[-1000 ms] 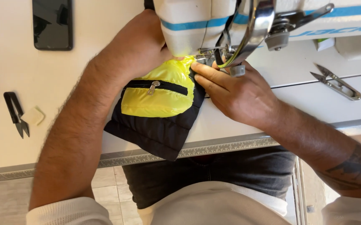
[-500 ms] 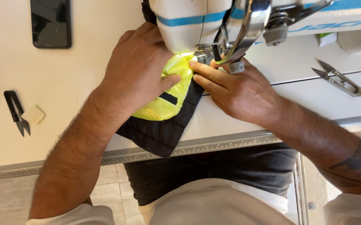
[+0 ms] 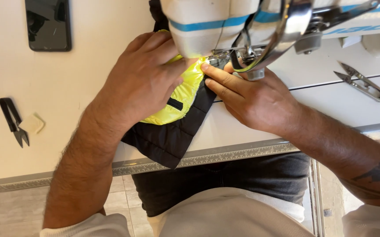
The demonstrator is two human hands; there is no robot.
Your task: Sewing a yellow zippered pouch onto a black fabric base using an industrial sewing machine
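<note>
**Two hands steady a quilted piece at the needle**

Both hands press one small quilted piece [image 3: 179,118], yellow on top and black beneath, flat on the worktop [image 3: 76,114] under the head of a white sewing machine [image 3: 207,26]. The left hand [image 3: 141,83] lies palm down over the yellow part, fingers spread and bent slightly, covering most of it so the slippery fabric stays flat. The right hand [image 3: 253,98] rests just beside it, fingers out straight, fingertips on the seam line where yellow meets black, right in front of the presser foot [image 3: 242,61]; held this way, they seem to guide the edge toward the needle. Neither hand closes around anything: both are flat and pressing. The black corner of the piece points toward the front edge of the worktop, where a ruler strip [image 3: 207,156] runs along the edge.

Toward the back left corner lies a dark phone [image 3: 48,24], screen up. Near the left edge sit black thread snips [image 3: 13,120] with a pale chalk piece [image 3: 33,123] just beside them. A second, metal pair of snips [image 3: 361,81] lies on the machine bed at the right, within reach of the right hand. A blue band runs across the machine head; I cannot make out any label on the fabric itself.
</note>
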